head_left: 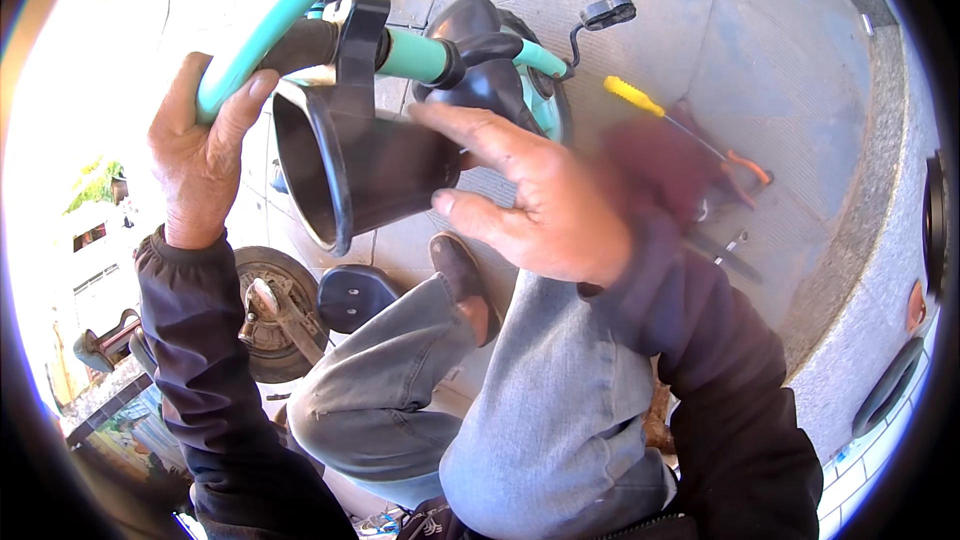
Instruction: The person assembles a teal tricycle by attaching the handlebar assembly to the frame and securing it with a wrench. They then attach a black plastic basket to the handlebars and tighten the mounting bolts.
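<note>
From where I stand, the left hand [205, 145] grips a curved mint-green tube [265, 25] at upper left. The black cup-shaped holder [390, 175] sits left of centre, mouth tilted leftward, its bracket [358, 50] apparently already seated against the mint frame. The right hand [550, 200] is blurred beside its narrow end, thumb and forefinger parted; I can't tell whether they touch it. Whether any fastening remains isn't visible. A yellow-handled screwdriver [634, 93] lies unused on the floor, upper right.
</note>
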`<state>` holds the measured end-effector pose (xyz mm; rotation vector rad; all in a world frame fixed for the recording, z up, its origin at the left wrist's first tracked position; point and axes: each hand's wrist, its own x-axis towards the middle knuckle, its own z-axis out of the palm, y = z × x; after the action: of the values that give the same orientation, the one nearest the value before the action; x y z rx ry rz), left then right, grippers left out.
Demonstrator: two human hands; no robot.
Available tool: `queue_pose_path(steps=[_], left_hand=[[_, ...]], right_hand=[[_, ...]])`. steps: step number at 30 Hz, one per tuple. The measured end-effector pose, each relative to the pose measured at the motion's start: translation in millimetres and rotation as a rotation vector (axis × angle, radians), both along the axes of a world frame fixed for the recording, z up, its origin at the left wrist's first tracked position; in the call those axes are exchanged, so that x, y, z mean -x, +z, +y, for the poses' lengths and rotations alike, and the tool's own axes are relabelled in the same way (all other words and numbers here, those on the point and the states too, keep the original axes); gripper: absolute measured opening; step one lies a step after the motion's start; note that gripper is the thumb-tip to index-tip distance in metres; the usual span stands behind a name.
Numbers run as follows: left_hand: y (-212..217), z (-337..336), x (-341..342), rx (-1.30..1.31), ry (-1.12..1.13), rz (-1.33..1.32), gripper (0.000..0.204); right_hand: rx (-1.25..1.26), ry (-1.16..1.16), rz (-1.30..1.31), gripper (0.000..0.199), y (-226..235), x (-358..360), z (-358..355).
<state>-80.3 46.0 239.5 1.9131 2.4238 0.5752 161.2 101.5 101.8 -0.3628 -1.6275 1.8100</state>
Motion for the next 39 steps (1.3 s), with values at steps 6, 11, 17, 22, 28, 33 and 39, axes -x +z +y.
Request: queue_pose_path(steps=[6, 11, 17, 22, 28, 33, 39], left_hand=[[4.9, -30.4, 19.1, 0.091, 0.006, 0.054, 0.042], [4.6, -58.0, 33.4, 0.138, -0.030, 0.141, 0.052], [4.6, -72.5, -1.5, 0.150, 0.007, 0.147, 0.056], [13.7, -71.7, -57.3, 0.215, -0.045, 0.089, 0.078], [5.0, -76.8, -85.5, 0.210, 0.085, 0.289, 0.092], [5.2, -87.8, -85.1, 0.221, 0.078, 0.274, 0.083], [-6.5, -99.9, -83.7, 0.113, 0.084, 0.276, 0.078]], right_hand=[[-0.147, 0.103, 0.048, 0.050, 2.6, 7.5, -6.0], [-0.185, 0.192, 0.049, 0.049, 2.3, 23.4, -24.5], [-0.178, 0.178, 0.052, 0.036, -3.4, 31.4, -30.3], [-0.215, 0.083, 0.112, 0.019, -3.3, 32.6, -39.9], [-0.585, -0.100, 0.042, 0.011, 1.8, 17.8, -42.6], [-0.264, 0.344, -0.023, 0.015, -7.7, 8.1, -34.4], [-0.092, 0.375, -0.133, 0.023, -23.2, -4.4, -23.7]])
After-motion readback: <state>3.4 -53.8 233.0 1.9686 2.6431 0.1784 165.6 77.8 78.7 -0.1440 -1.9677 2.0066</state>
